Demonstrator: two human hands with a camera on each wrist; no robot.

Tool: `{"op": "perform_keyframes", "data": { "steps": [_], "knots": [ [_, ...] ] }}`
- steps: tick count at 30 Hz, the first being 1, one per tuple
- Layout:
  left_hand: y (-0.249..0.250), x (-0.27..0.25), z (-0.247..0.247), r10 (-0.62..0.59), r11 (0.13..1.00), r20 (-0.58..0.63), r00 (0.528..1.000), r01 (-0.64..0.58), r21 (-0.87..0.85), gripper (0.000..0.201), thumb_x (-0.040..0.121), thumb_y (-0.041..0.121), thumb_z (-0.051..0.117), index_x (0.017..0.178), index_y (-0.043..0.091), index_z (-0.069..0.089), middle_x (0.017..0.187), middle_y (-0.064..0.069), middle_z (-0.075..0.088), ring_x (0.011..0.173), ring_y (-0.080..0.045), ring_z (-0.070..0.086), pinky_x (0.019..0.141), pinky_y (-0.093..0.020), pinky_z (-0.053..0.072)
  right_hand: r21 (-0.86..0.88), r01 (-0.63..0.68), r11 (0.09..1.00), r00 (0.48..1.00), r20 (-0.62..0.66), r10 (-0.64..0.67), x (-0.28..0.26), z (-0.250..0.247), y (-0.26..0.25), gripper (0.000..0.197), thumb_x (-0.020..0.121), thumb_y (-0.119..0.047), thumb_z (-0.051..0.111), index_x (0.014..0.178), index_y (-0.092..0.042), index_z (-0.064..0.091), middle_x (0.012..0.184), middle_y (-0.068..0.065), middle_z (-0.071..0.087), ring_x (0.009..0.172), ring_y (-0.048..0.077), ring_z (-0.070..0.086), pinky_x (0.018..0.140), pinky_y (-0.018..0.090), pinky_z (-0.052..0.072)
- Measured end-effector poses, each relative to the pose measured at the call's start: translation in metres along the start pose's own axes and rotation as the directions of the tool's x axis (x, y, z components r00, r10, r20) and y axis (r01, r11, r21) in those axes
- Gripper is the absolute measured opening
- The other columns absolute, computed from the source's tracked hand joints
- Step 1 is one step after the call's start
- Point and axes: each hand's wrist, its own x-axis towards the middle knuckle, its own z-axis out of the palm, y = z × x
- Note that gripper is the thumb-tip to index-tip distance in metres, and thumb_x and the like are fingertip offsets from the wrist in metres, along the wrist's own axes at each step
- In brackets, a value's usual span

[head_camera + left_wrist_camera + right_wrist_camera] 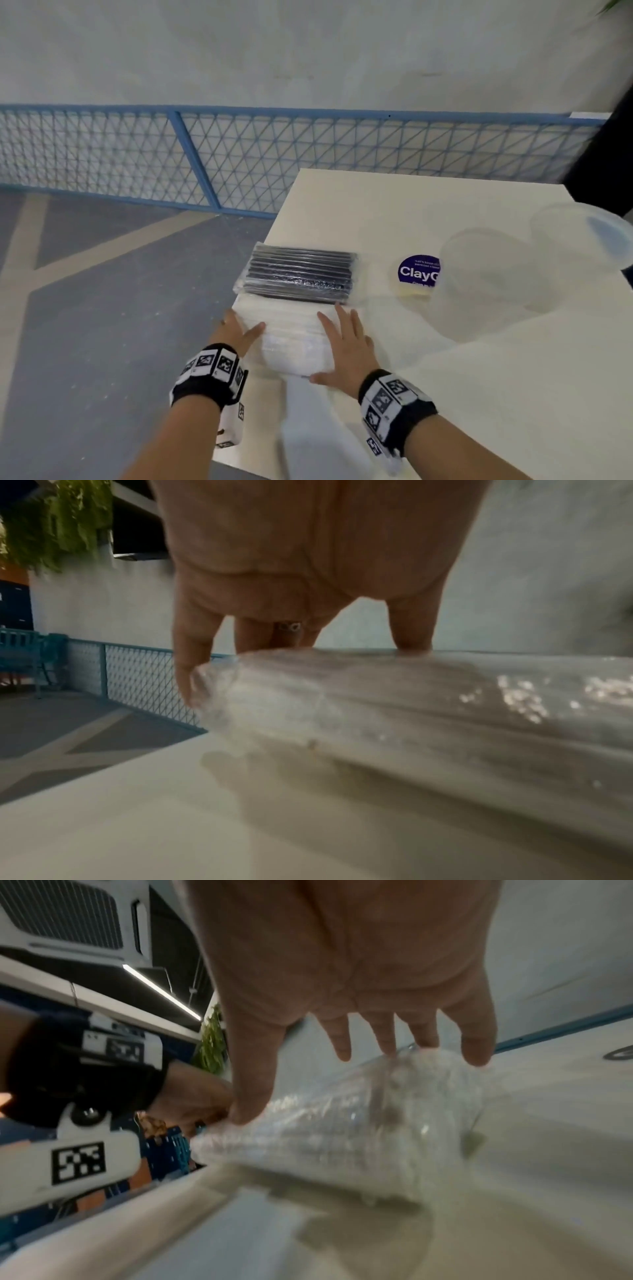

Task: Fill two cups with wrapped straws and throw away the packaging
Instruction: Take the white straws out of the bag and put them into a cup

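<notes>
Near the front left corner of the smooth cream table lies a soft, crinkly clear-plastic pack of white wrapped straws, a flattish rectangular bundle with glossy highlights on its film. Touching its far edge is a second clear pack holding black straws, their long thin shapes lying side by side. To the right stand two translucent, round plastic cups, blurred and frosted-looking, with a round purple-topped tub just beside the nearer one. The left hand sits at the white pack's left end, fingers nearly straight and reaching over the top of the film, thumb angled along the near side; the left wrist view shows fingertips touching the wrapper's end. The right hand lies at the pack's right end, fingers spread and laid flat on the wrapper, thumb pressed against the near edge. Neither hand is curled round the pack. Both wrists wear black bands with square markers.
</notes>
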Motion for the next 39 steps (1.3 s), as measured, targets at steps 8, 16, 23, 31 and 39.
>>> {"op": "perform_keyframes", "data": {
  "steps": [8,16,23,31,39],
  "knots": [
    [-0.020,0.000,-0.007,0.042,0.996,0.095,0.995,-0.034,-0.086,0.089,0.078,0.060,0.055,0.143,0.010,0.020,0.148,-0.014,0.035,0.131,-0.034,0.040,0.107,-0.043,0.034,-0.178,-0.057,0.982,0.997,-0.066,0.046,0.003,0.021,0.004,0.111,0.077,-0.046,0.068,0.144,-0.030,-0.019,0.157,0.005,-0.015,0.142,0.036,-0.017,0.108,0.039,0.039],
    [0.019,-0.046,-0.036,0.279,0.944,0.056,0.959,-0.264,-0.197,0.074,0.080,0.056,0.056,0.139,0.017,0.033,0.136,-0.011,0.050,0.121,-0.028,0.050,0.102,-0.037,0.040,-0.077,-0.027,0.997,0.966,-0.259,0.006,-0.020,0.012,0.004,0.102,0.077,-0.048,0.062,0.132,-0.033,-0.022,0.158,0.006,0.001,0.145,0.034,0.001,0.115,0.051,0.006],
    [0.091,-0.098,-0.046,0.570,0.731,-0.129,0.811,-0.572,-0.372,0.059,0.086,0.058,0.040,0.128,0.017,0.050,0.098,-0.001,0.061,0.078,-0.007,0.056,0.068,-0.016,0.042,0.330,0.173,0.928,0.805,-0.590,0.059,-0.029,-0.023,0.012,0.094,0.056,-0.020,0.070,0.140,-0.019,0.027,0.135,0.008,0.046,0.122,0.028,0.047,0.102,0.040,0.042],
    [0.123,-0.082,-0.001,0.702,0.448,-0.209,0.680,-0.651,-0.612,0.090,0.066,0.015,0.081,0.137,0.030,0.027,0.111,0.000,0.051,0.095,-0.016,0.058,0.082,-0.020,0.049,0.658,0.260,0.706,0.799,-0.558,0.226,-0.069,-0.078,0.051,0.059,0.056,-0.020,0.063,0.112,-0.037,0.052,0.100,-0.017,0.063,0.090,0.000,0.059,0.068,0.000,0.040],
    [0.152,-0.072,0.044,0.723,0.492,0.120,0.681,-0.385,-0.781,0.104,0.025,0.060,0.087,0.115,0.021,0.051,0.113,0.001,0.063,0.110,-0.024,0.058,0.089,-0.030,0.050,0.936,0.260,0.237,0.900,-0.324,0.290,-0.095,-0.077,0.086,0.069,0.049,-0.020,0.075,0.114,-0.007,0.057,0.107,0.012,0.069,0.097,0.025,0.067,0.077,0.035,0.056]
  ]
}}
